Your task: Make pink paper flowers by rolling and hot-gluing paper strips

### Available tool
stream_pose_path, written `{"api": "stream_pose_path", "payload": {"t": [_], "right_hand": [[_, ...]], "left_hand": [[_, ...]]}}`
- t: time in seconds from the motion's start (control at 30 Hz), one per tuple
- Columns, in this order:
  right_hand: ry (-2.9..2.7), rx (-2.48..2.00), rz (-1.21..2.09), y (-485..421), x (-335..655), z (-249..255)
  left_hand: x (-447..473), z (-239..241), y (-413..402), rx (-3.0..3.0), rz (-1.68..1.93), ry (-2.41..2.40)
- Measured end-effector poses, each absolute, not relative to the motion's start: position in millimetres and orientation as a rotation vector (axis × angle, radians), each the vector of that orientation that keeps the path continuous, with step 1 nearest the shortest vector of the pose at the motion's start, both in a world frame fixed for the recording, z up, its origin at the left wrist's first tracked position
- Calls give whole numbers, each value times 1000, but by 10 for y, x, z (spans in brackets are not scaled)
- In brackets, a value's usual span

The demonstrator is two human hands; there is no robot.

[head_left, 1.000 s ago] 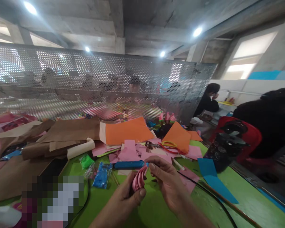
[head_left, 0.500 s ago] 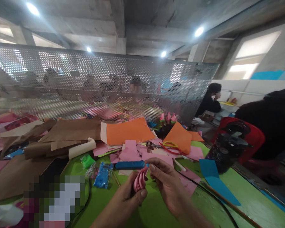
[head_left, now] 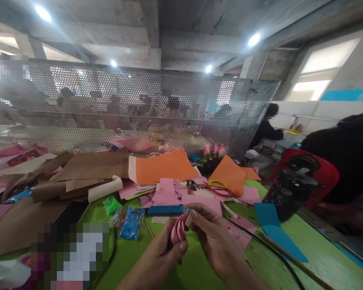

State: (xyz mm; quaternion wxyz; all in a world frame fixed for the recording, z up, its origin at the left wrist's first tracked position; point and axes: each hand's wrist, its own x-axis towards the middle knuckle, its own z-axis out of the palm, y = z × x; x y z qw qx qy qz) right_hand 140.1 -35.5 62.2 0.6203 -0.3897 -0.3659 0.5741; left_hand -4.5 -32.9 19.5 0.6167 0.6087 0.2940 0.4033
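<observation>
My left hand (head_left: pixel 161 247) is closed around a pink layered piece (head_left: pixel 178 233), its curved sheets stacked in ridges between thumb and fingers. At the upper end of that piece, my right hand (head_left: pixel 210 231) pinches a small blue bit (head_left: pixel 188 210) between thumb and fingertip. The right hand's other fingers curl underneath and are partly hidden. Just behind both hands lies a blue bar-shaped thing (head_left: pixel 165 210) on the green table (head_left: pixel 196 268). A clear packet of blue material (head_left: pixel 132 223) is left of the left hand.
Pink sheets (head_left: pixel 166 191), orange sheets (head_left: pixel 163 167) and brown sheets (head_left: pixel 93 165) cover the far side. Scissors with red and yellow handles (head_left: pixel 219 186) lie among them. A black cable (head_left: pixel 269 249) and blue strip (head_left: pixel 281 233) are at right. A perforated metal screen (head_left: pixel 124 104) stands behind.
My hands hold nearly the same pose, with the right fingers shifted slightly at the blue bit. A co-worker at the right has lowered an arm from near the head.
</observation>
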Motion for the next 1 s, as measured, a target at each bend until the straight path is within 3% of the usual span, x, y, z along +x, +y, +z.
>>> {"api": "stream_pose_path", "payload": {"t": [0.5, 1.0], "right_hand": [[-837, -857, 1338, -347, 1412, 581], [-1269, -916, 1135, -231, 1632, 554]], "left_hand": [[-31, 233, -336, 1395, 987, 617], [-67, 303, -347, 1328, 921, 600]]}}
